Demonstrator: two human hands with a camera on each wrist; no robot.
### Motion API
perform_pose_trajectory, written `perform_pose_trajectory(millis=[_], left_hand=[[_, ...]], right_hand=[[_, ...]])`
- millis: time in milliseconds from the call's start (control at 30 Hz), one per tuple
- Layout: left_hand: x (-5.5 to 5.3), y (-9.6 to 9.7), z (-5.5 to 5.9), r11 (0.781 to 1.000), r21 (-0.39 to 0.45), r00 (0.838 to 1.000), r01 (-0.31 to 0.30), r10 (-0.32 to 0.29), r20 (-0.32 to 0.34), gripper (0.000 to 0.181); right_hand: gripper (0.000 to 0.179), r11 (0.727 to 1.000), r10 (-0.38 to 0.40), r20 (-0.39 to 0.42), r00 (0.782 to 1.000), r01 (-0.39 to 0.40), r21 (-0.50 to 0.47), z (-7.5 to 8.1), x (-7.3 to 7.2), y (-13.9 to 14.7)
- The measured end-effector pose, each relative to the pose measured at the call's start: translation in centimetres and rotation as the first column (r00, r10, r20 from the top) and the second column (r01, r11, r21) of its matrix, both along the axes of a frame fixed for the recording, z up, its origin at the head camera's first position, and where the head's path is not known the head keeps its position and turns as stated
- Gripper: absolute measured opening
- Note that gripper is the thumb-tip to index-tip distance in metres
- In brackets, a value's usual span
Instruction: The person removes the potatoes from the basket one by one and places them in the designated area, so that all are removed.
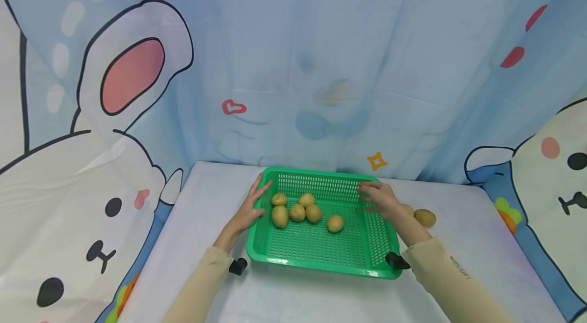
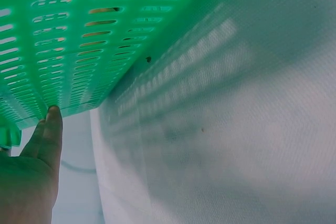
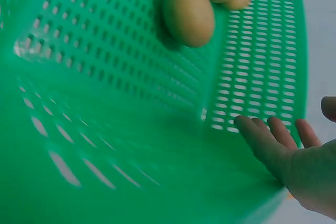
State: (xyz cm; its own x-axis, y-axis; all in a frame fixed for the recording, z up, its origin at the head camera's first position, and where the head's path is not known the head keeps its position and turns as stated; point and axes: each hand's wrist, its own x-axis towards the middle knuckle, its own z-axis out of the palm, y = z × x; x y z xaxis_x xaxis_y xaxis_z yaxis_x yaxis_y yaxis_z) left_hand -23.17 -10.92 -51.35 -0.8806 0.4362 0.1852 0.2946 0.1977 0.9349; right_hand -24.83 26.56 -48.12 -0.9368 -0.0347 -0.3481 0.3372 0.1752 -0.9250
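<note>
A green perforated plastic basket (image 1: 316,268) sits on the table with several potatoes (image 1: 297,212) inside, mostly grouped toward its left side. One potato (image 1: 335,223) lies apart near the middle of the basket floor. At the basket's left rim is my left hand (image 1: 247,212), its fingers extended along the outer wall; the left wrist view shows them beside the slotted side. My right hand (image 1: 381,199) is over the far right corner, fingers spread and loosely bent, holding no potato. In the right wrist view its fingertips reach over the basket wall; contact is unclear.
Two potatoes, one partly hidden behind the right forearm, lie on the table to the right of the basket, the nearer-to-edge potato (image 1: 425,218) in fuller sight. A white cloth (image 1: 202,241) covers the table. A printed blue curtain (image 1: 293,58) hangs behind and at both sides.
</note>
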Motion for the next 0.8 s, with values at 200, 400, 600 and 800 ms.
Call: perform_pose_trajectory(millis=[200, 400, 600, 800], left_hand=[[0.1, 0.1, -0.1, 1.0, 0.013, 1.0, -0.008, 0.008, -0.001, 0.083], [-0.1, 0.1, -0.1, 1.0, 0.007, 1.0, -0.005, 0.006, -0.005, 0.083], [0.0, 0.1, 0.1, 1.0, 0.016, 1.0, -0.013, 0.013, -0.002, 0.083], [0.1, 0.2, 0.0, 0.999, 0.027, 1.0, -0.018, 0.018, 0.0, 0.083]], right_hand=[[0.054, 0.998, 0.055, 0.007, 0.998, -0.055, 0.029, -1.6, 0.4, -0.8], [0.057, 0.998, 0.063, 0.061, 0.996, -0.064, 0.023, -2.3, 0.6, -1.6], [0.06, 0.995, 0.096, 0.077, 0.992, -0.097, 0.015, -3.3, 0.5, -1.6], [0.054, 0.999, 0.029, 0.113, 0.993, -0.032, 0.024, -4.6, 0.2, -2.2]])
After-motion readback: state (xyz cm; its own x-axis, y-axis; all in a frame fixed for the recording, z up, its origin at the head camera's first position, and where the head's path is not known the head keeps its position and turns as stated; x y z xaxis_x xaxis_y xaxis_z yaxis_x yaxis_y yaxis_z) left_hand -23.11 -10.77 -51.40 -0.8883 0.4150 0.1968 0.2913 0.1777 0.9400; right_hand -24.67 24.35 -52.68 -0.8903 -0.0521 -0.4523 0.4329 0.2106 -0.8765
